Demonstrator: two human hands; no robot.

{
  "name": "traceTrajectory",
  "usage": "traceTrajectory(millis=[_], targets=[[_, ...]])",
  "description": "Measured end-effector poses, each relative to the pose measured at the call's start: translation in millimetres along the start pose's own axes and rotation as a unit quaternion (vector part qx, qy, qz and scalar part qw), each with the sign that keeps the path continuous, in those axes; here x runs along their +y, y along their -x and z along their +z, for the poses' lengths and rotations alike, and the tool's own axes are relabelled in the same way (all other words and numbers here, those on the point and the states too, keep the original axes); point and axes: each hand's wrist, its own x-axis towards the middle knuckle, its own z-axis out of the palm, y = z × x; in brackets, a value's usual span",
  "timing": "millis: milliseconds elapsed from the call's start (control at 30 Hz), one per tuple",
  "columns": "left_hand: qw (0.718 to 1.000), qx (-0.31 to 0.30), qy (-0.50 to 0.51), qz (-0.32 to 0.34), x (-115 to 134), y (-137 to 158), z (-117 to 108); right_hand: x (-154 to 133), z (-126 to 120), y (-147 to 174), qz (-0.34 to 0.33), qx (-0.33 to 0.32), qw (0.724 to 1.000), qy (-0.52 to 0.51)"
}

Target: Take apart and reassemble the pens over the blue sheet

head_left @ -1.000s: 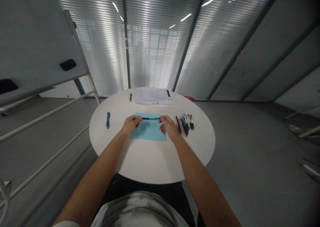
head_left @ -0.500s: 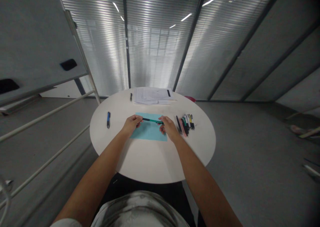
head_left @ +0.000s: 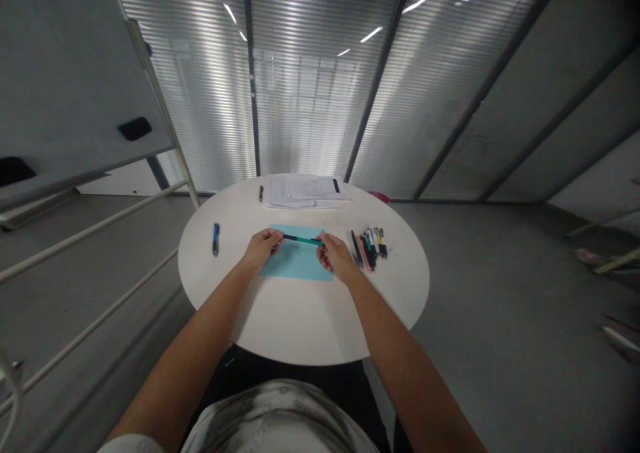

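Observation:
A green and black pen [head_left: 302, 240] is held level between my two hands, above a light blue sheet [head_left: 295, 264] on the round white table. My left hand [head_left: 262, 248] pinches the pen's black end. At its other end, the fingers of my right hand [head_left: 336, 254] close on the green part near the clip. Just to the right of that hand lies a group of several pens [head_left: 371, 245], in black, pink, green, white and yellow.
A blue and black pen [head_left: 215, 240] lies at the table's [head_left: 290, 326] left. A stack of papers [head_left: 305, 192] sits at the back, with a dark pen [head_left: 261, 194] beside it. A whiteboard on a white metal frame [head_left: 187, 173] stands at the left.
My right hand's fingers have closed in more around the clip end of the pen. The pen stays level and the left hand keeps its pinch; the view has shifted slightly.

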Motion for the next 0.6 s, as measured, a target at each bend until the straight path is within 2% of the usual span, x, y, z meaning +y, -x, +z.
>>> traceTrajectory(millis=[167, 267, 400, 600], targets=[[1.000, -0.008, 0.010, 0.001, 2.3, 2.2, 0.7, -0.2, 0.1, -2.1, -0.029, 0.022, 0.999, -0.016], [1.000, -0.010, 0.008, 0.004, 0.5, 1.2, -0.3, -1.3, 0.7, -1.7, -0.024, 0.021, 0.999, -0.035], [1.000, -0.009, 0.006, 0.006, -1.4, -0.8, -1.8, -2.9, 1.9, 0.6, -0.008, 0.012, 1.000, -0.004], [1.000, -0.007, 0.006, 0.005, 3.1, 0.7, -0.2, -5.3, 2.4, 0.5, -0.031, 0.021, 0.999, -0.028]])
